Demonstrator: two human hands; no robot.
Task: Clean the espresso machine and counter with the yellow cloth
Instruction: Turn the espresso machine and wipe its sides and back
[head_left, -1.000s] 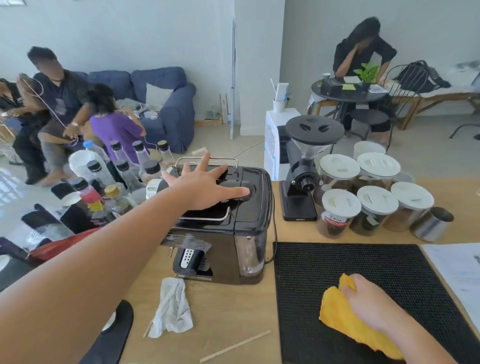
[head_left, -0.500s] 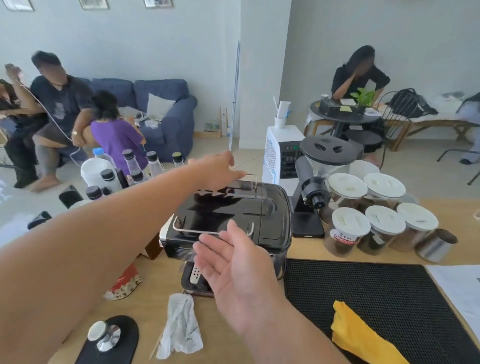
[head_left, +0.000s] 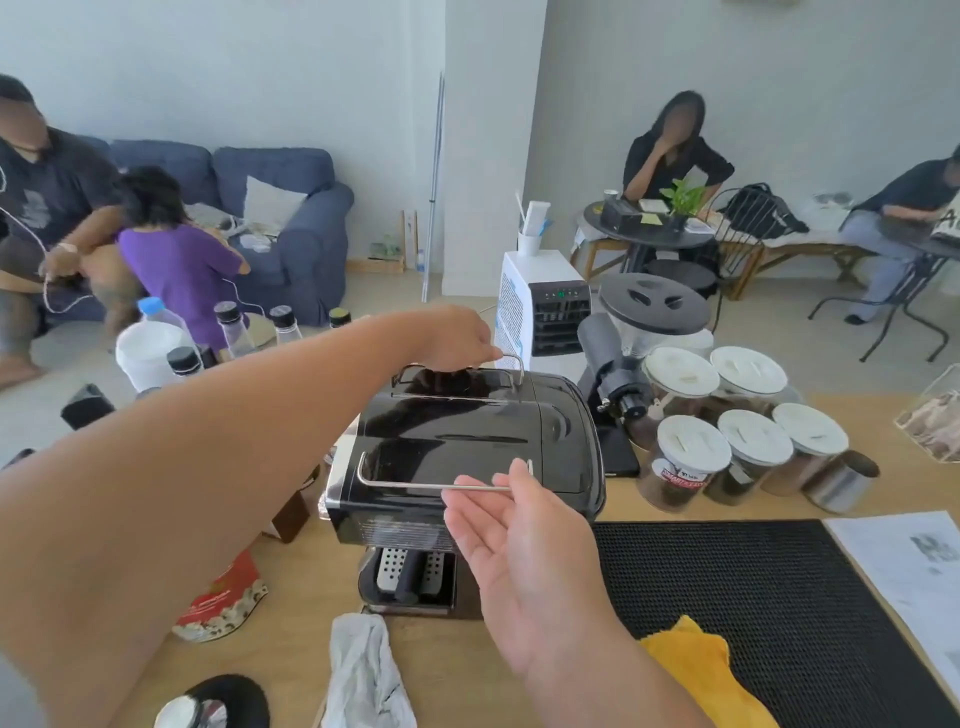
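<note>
Both hands have come onto the machine (head_left: 467, 452), leaving the cloth (head_left: 701, 670) lying on the black mat (head_left: 779, 597) near the counter's (head_left: 291, 654) front edge. Left hand (head_left: 457, 338), arm stretched forward, is closed over the rear rail (head_left: 498, 364) on the machine's top. Right hand (head_left: 519, 545) is palm-up with loose, spread fingers, its fingertips (head_left: 467, 499) touching the front rail (head_left: 415, 486), not clasping it. A white rag (head_left: 363, 670) lies before the machine.
</note>
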